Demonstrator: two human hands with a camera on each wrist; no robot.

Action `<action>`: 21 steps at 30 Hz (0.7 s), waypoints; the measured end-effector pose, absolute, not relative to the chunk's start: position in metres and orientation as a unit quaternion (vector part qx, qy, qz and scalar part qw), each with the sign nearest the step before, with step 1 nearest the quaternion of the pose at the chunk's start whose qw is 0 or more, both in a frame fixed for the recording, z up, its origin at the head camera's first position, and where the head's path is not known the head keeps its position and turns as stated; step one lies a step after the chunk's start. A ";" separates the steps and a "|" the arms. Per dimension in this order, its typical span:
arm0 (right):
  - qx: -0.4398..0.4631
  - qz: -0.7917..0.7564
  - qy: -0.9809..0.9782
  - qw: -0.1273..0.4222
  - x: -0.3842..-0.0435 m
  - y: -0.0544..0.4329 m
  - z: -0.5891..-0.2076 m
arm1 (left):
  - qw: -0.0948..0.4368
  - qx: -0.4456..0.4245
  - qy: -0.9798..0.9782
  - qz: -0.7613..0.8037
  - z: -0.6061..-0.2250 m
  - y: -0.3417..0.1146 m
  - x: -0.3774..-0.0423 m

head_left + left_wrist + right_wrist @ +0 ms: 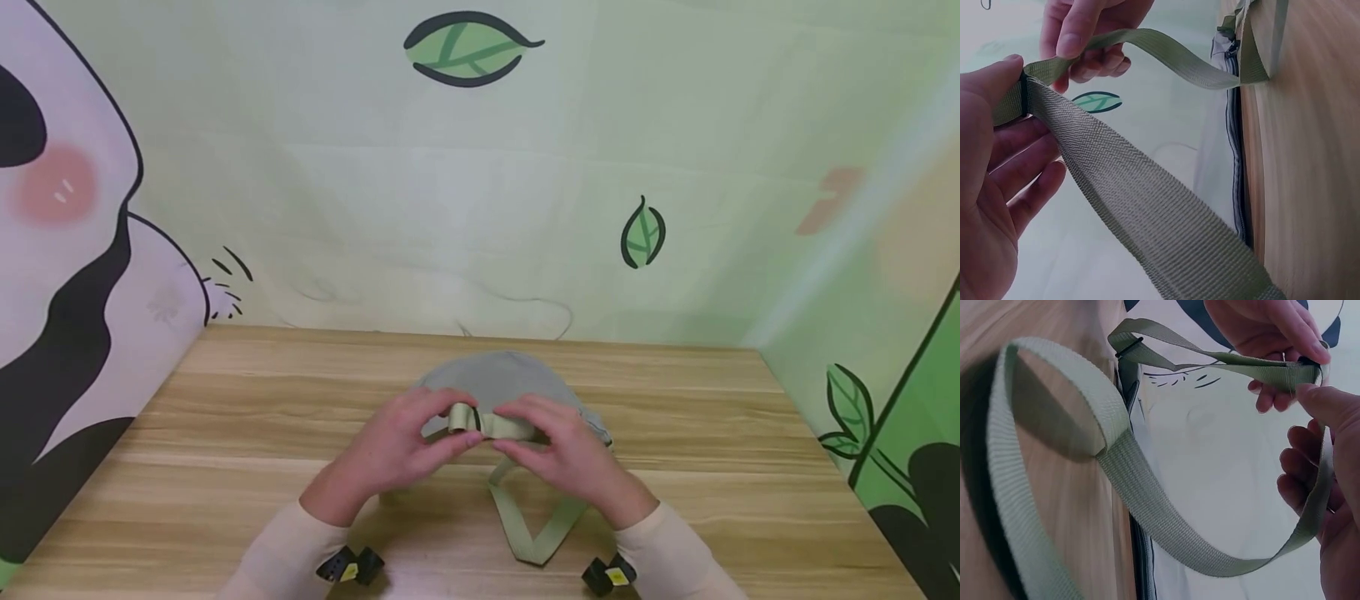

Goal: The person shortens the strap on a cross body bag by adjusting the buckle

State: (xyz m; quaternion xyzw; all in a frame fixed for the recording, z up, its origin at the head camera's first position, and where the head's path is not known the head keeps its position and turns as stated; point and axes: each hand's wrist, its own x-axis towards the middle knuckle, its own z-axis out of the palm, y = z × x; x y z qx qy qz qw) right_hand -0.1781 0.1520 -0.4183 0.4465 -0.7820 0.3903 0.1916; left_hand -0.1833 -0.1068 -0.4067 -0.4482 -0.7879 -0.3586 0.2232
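A grey bag (pixel 501 377) lies on the table behind both hands, its dark zipper (pixel 1235 150) showing along one edge in the left wrist view. My left hand (pixel 397 435) pinches a folded, light green webbing strap (pixel 1129 169) beside a narrow black slider (pixel 1024 94). Close by on the right, my right hand (pixel 562 440) holds the same strap between thumb and fingers. Both hands are raised in front of the bag, fingertips almost meeting. Part of the strap hangs in a loop (pixel 1054 359) below my right hand, down to the tabletop.
Wood-grain tabletop (pixel 225 400) surrounds the bag. Behind it stands a pale green backdrop (pixel 337 183) printed with leaves and a panda. Small black devices sit on both wrists, including the left wrist device (pixel 349 567).
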 end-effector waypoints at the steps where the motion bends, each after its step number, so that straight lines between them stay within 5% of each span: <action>1: 0.445 0.391 -0.782 0.195 -0.178 0.153 -0.419 | 0.223 -0.444 -0.791 -0.357 -0.407 -0.107 -0.183; 21: 0.454 0.417 -0.757 0.215 -0.180 0.159 -0.418 | 0.145 -0.424 -0.807 -0.384 -0.404 -0.110 -0.184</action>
